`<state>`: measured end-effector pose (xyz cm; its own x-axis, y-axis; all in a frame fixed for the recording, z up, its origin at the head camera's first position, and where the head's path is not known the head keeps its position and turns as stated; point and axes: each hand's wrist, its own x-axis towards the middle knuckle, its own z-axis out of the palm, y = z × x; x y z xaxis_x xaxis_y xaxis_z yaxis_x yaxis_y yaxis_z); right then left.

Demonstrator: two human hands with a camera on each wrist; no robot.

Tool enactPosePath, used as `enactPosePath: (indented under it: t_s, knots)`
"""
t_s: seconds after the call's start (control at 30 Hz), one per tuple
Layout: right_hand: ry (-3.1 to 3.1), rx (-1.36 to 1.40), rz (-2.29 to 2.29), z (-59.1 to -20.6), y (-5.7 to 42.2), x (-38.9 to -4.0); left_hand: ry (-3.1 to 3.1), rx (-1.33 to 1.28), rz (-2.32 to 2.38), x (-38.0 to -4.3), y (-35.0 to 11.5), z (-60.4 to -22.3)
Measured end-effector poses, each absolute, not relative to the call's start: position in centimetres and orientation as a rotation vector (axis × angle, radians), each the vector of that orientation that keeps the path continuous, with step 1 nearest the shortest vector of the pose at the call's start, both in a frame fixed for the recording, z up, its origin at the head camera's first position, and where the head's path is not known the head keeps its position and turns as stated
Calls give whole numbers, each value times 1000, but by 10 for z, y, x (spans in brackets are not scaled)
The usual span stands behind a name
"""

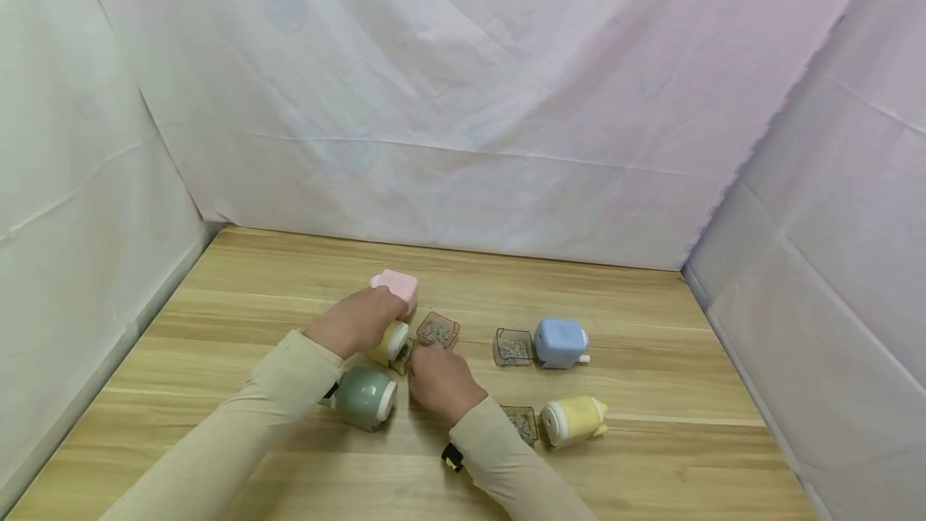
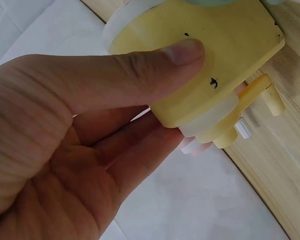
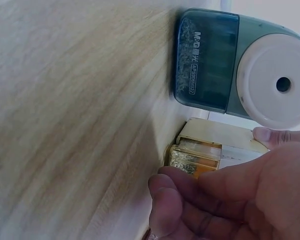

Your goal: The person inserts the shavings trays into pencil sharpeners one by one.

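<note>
Between thumb and fingers, my left hand point(image 1: 358, 322) grips a yellow hand-crank pencil sharpener point(image 2: 230, 45). Its crank point(image 2: 262, 90) shows in the left wrist view. My right hand point(image 1: 443, 380) pinches the clear yellow shavings drawer point(image 3: 182, 160), which stands partly out of that sharpener and has shavings inside. The fingertips hide part of the drawer. Close by lies a green pencil sharpener point(image 1: 359, 398), its dark drawer point(image 3: 207, 60) shut in its body and shavings visible within. Behind the left hand is a pink pencil sharpener point(image 1: 399, 284), with its drawer point(image 1: 438, 331) of shavings lying apart.
To the right, a blue pencil sharpener point(image 1: 560, 342) sits beside its drawer point(image 1: 514, 348) of shavings. Nearer the front, another yellow pencil sharpener point(image 1: 579, 419) lies by its drawer point(image 1: 521, 424), partly behind the right sleeve. White cloth walls point(image 1: 463, 103) surround the wooden table point(image 1: 651, 376).
</note>
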<state>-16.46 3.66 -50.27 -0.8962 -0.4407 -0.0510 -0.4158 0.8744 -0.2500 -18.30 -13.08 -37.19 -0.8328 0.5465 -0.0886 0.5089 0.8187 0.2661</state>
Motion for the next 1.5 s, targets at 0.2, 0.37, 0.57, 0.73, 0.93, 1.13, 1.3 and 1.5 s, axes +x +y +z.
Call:
enactPosePath:
  t_s: [0.2, 0.37, 0.57, 0.73, 0.93, 1.13, 1.3, 1.5]
  knots:
    - [2954, -709, -373, -500, 35, -164, 2831, 846, 330, -180, -134, -372]
    - [2956, -693, -387, -516, 33, -171, 2849, 878, 337, -181, -136, -375]
    - [2990, -719, -369, -524, 32, -174, 2854, 872, 328, -180, -136, -373]
    - [2947, -703, -395, -474, 29, -154, 2847, 864, 322, -180, -135, -371]
    - [2928, -672, -396, -449, 26, -145, 2847, 869, 305, -183, -135, -375]
    - [2933, -675, -408, -456, 24, -149, 2848, 879, 301, -186, -135, -378]
    - [2945, -690, -429, -458, 23, -150, 2846, 875, 312, -185, -134, -376]
    - [2985, -709, -423, -498, 24, -166, 2854, 874, 311, -184, -134, -377]
